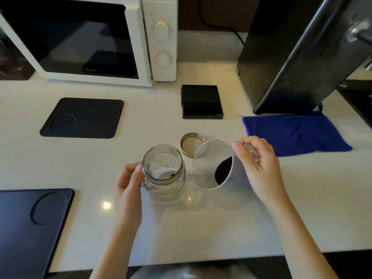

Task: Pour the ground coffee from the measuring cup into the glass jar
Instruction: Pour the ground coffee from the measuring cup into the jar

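A clear glass jar [164,174] stands upright and uncapped on the white counter, with a few dark specks at its bottom. My left hand [129,185] wraps its left side. My right hand [259,164] grips the handle of a clear plastic measuring cup [211,164], tilted toward the jar with its spout just right of the jar's rim. Dark ground coffee [223,171] lies heaped against the cup's lower right wall. The jar's lid [192,143] rests upside down behind the jar and cup.
A white microwave [90,37] stands at the back left and a tall black appliance [291,57] at the back right. A small black scale [202,101], two dark mats [82,117] [30,224] and a blue cloth [293,135] lie on the counter.
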Available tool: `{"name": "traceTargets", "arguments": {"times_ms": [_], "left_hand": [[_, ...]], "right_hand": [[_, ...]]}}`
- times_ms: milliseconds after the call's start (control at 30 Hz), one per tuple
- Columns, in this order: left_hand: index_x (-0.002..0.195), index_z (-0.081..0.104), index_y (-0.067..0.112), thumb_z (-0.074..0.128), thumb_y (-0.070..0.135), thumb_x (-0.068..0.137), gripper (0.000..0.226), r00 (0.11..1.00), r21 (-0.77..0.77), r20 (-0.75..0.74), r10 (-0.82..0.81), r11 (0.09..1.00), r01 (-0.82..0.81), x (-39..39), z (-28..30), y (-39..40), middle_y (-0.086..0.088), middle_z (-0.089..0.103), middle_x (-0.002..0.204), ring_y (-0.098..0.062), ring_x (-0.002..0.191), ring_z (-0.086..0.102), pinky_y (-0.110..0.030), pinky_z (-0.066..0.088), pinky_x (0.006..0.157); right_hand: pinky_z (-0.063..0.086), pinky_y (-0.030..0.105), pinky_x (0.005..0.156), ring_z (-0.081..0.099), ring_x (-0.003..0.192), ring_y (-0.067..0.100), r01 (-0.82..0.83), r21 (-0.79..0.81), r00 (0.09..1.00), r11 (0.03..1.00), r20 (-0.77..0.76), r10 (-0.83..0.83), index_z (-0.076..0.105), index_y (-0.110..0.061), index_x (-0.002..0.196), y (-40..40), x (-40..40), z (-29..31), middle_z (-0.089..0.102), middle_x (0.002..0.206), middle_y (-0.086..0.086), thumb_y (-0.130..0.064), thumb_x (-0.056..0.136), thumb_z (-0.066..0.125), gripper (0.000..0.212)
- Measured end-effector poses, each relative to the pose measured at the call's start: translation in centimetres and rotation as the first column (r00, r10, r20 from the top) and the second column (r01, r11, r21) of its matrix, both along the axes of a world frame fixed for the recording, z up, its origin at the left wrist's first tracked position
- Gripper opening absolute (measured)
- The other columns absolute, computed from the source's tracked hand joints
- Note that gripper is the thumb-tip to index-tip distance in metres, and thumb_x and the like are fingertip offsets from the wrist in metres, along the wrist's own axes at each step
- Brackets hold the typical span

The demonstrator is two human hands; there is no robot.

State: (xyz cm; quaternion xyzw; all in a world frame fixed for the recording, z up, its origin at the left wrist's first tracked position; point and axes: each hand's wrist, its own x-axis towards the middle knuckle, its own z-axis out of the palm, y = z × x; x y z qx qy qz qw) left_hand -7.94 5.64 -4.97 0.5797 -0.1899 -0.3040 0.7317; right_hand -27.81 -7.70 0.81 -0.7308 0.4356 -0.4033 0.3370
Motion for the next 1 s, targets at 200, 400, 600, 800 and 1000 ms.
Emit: {"name": "traceTargets", "arguments": {"times_ms": [200, 400, 600, 800, 1000], "left_hand": [[0.048, 0.06, 0.026, 0.055, 0.026, 0.082, 0.034, 0.997, -0.019, 0.021, -0.076, 0.997, 0.076, 0.3, 0.0, -0.2, 0.015, 0.054, 0.046, 0.001, 0.048, 0.047, -0.011, 0.038, 0.052], [0.049, 0.048, 0.012, 0.07, 0.028, 0.075, 0.038, 0.99, 0.03, 0.133, -0.047, 0.999, 0.044, 0.2, 0.9, -0.9, 0.007, 0.043, 0.047, -0.005, 0.048, 0.038, -0.014, 0.033, 0.049], [0.045, 0.052, 0.016, 0.067, 0.033, 0.073, 0.035, 0.96, 0.113, 0.26, -0.102, 0.991, 0.075, -0.3, 2.6, -2.5, 0.009, 0.042, 0.037, -0.003, 0.042, 0.033, -0.016, 0.03, 0.045], [0.042, 0.049, 0.019, 0.072, 0.029, 0.076, 0.043, 0.918, 0.197, 0.365, -0.154, 0.977, 0.085, -0.5, 3.7, -3.7, 0.008, 0.042, 0.036, -0.004, 0.038, 0.036, -0.01, 0.029, 0.043], [0.054, 0.054, -0.005, 0.071, 0.036, 0.077, 0.049, 0.884, 0.26, 0.452, -0.119, 0.966, -0.003, -1.4, 4.0, -4.0, -0.003, 0.042, 0.045, -0.008, 0.043, 0.032, -0.018, 0.027, 0.045]], "right_hand": [[0.035, 0.011, 0.051, 0.039, 0.053, 0.002, 0.142, 0.185, 0.926, 0.972, 0.322, -0.196, 0.043, -0.028, 0.053, -0.4, -0.3, -1.0, 0.044, 0.05, -0.015, -0.033, 0.078, 0.056, 0.029], [0.031, 0.017, 0.044, 0.033, 0.043, 0.001, 0.217, 0.323, 0.86, 0.921, 0.383, -0.337, 0.039, -0.027, 0.037, -3.6, -0.1, 0.0, 0.036, 0.038, -0.014, -0.022, 0.077, 0.056, 0.043], [0.042, 0.027, 0.054, 0.046, 0.052, 0.003, 0.124, 0.212, 0.874, 0.969, 0.44, -0.208, 0.053, -0.027, 0.045, -5.4, 1.0, 3.8, 0.049, 0.045, -0.015, -0.023, 0.072, 0.057, 0.027], [0.046, 0.021, 0.055, 0.051, 0.059, 0.006, -0.076, -0.09, 0.953, 0.993, 0.287, 0.099, 0.057, -0.022, 0.061, -5.1, 2.7, 7.4, 0.054, 0.057, -0.006, -0.02, 0.078, 0.058, 0.018], [0.038, 0.014, 0.056, 0.05, 0.063, 0.013, -0.243, -0.322, 0.961, 0.915, 0.047, 0.272, 0.059, -0.008, 0.066, -5.2, 4.2, 9.0, 0.055, 0.062, -0.001, -0.012, 0.079, 0.063, 0.014]]}}
